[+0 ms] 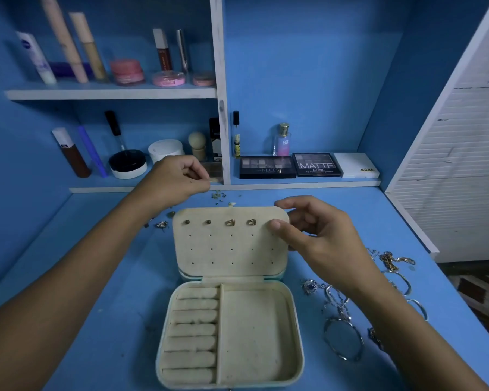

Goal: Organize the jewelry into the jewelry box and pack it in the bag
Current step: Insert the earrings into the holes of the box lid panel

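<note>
I'm filling the earring panel (230, 241) in the raised lid of the jewelry box (229, 331) at lower centre. My right hand (319, 238) pinches the panel's upper right corner, thumb in front. My left hand (178, 176), upper centre, is loosely curled; whether it pinches anything I cannot tell. Four studs are already in the top row; loose earrings (161, 224) wait left of the lid on the worktop (102, 277). Next, I judge, a post must meet the fifth hole.

Hidden and unclear from where I look

My right thumb (277, 224) covers one hole of the cream perforated earring panel (230, 242); whether my left fingertips (198, 176) pinch anything is too small to tell; the cream jewelry box's near edge (229, 386) is cut off.
</note>
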